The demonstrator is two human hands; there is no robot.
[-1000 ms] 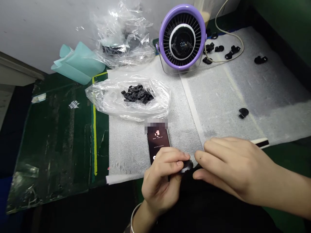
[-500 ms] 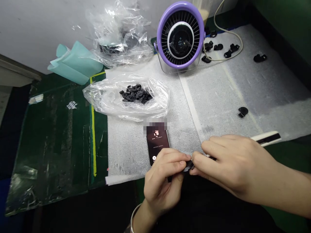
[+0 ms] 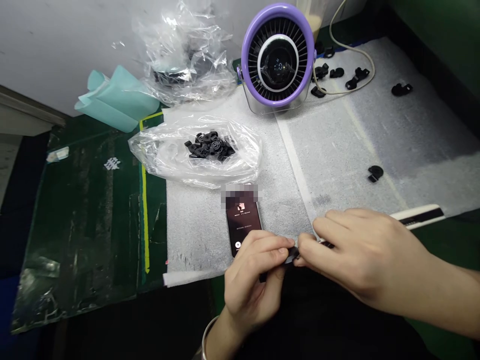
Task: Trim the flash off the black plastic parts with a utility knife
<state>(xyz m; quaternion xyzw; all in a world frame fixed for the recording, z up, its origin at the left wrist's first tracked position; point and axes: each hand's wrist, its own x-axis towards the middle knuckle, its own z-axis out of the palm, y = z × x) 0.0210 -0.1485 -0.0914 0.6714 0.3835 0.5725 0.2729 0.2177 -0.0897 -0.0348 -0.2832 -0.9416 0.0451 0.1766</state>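
My left hand (image 3: 253, 280) pinches a small black plastic part (image 3: 291, 255) between thumb and fingers, at the front edge of the table. Much of the part is hidden by the fingers. My right hand (image 3: 348, 252) is curled closed around a long, slim white tool with a black strip (image 3: 422, 216), whose far end sticks out to the right behind the hand. Its working tip is hidden by my fingers, which meet the black part. Just behind my left hand lies a phone (image 3: 243, 220) with its screen lit.
A clear plastic bag (image 3: 161, 157) holds a pile of black plastic parts (image 3: 212, 146). Behind stands a purple fan (image 3: 245, 55). More black parts (image 3: 375, 173) are scattered on the white foam sheet (image 3: 337, 130) at right, near a pale cable (image 3: 369, 60). A turquoise sheet (image 3: 116, 100) lies back left.
The slim white tool has shifted to the right behind my right hand, showing more of its far end. My fingertips have parted slightly and more of the black part shows.
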